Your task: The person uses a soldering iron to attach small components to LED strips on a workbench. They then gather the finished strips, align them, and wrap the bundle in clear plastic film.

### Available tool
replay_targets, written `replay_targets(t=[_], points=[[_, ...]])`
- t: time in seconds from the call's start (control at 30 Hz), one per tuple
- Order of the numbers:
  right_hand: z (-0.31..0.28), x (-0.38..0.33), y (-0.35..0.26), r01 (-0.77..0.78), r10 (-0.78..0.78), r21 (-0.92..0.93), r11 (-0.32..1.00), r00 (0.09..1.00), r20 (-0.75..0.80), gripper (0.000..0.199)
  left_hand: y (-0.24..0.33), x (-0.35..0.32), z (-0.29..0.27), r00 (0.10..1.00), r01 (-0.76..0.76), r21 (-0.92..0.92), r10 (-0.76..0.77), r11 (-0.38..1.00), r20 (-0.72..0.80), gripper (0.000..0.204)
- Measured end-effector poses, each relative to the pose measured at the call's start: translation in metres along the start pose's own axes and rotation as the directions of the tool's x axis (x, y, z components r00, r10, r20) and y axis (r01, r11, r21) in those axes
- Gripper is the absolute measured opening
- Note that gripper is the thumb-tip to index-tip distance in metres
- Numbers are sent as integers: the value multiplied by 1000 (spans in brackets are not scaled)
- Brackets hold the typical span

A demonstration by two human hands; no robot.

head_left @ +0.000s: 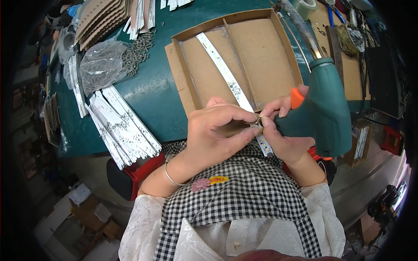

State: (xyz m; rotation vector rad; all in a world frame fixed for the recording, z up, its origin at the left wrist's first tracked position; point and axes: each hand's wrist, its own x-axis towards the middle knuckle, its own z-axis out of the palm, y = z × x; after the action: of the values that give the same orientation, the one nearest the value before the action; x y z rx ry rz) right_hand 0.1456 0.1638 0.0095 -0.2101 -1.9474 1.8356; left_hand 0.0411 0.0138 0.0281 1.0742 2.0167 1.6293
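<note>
Spreading beneath everything, a green table (148, 104) carries a shallow cardboard tray (267, 52) with a divider and, to its left, a fanned pile of white circuit strips (124, 130). A green power tool (333, 104) with an orange trigger seems cradled in the right hand (285, 141); its weight could drag that hand aside and knock the work askew. One circuit strip (223, 71) slants from inside the tray past its near edge, its end below both hands; poorly supported there, it could slide or flex if pressed. The left hand (211, 128) has thumb and forefinger nearly closed, the right's fingertips bunched against them, both apparently pinching a small metal piece (258, 122), though the exact grip is hidden; something so tiny could slip from crowded fingertips and drop onto the apron (244, 191)
</note>
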Motion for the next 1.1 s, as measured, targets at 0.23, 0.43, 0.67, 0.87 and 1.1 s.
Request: replay_targets(t=[0.23, 0.43, 0.67, 0.87, 1.1], points=[[-13, -2, 9, 189, -178, -60, 980, 972, 151, 85, -3, 0, -1, 1000, 22, -46, -22, 999, -16, 18], [-5, -2, 5, 46, -47, -13, 999, 993, -111, 44, -16, 12, -17, 985, -100, 527, 159, 844, -67, 14], [-11, -21, 13, -215, 216, 52, 975, 976, -6, 15, -36, 16, -23, 988, 25, 599, 73, 800, -138, 9], [-15, -31, 29, -122, 141, -184, 975, 986, 93, 29, -41, 17, -22, 990, 64, 596, 24, 800, -138, 8], [-13, -28, 28, -54, 74, -231, 971, 994, 77, 28, -46, 18, -23, 989, 67, 566, 21, 822, -147, 7]])
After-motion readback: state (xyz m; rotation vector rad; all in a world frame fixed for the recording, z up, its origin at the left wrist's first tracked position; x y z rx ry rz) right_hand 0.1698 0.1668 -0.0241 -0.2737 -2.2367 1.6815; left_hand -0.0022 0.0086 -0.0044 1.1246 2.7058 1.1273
